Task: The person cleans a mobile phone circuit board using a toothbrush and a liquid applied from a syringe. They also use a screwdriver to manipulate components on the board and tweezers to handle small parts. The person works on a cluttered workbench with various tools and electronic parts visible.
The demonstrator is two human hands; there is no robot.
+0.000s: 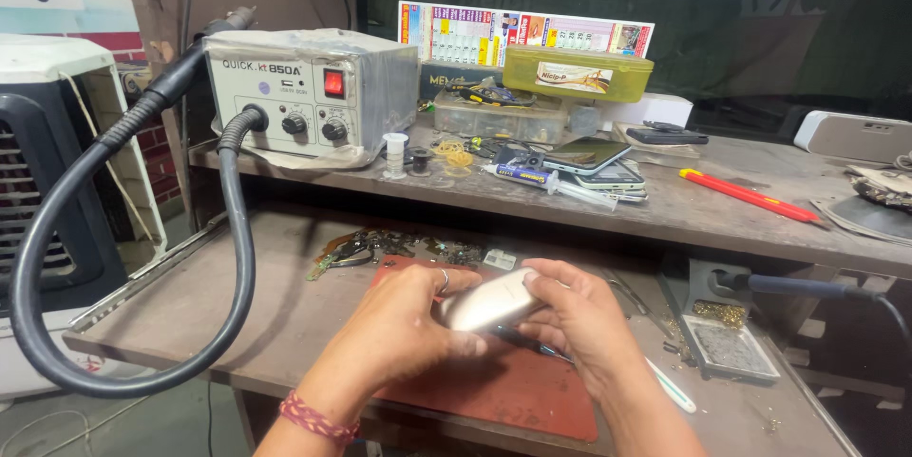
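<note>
A small silver-beige device (491, 300) with a rounded shell is gripped by both hands above a red work mat (518, 390) on the lower bench. My left hand (404, 329), with a ring and a red woven wristband, wraps its left end. My right hand (575, 319) holds the right end and also a thin dark tool (522, 340) that runs under the device. The device's underside is hidden by my fingers.
A grey hot-air rework station (309, 96) with a thick black hose (237, 257) stands on the upper shelf at left. Phones (589, 158), a red screwdriver (750, 196), a green box (578, 72) and a syringe tube (546, 181) lie on that shelf. A soldering-iron stand (727, 343) sits at right.
</note>
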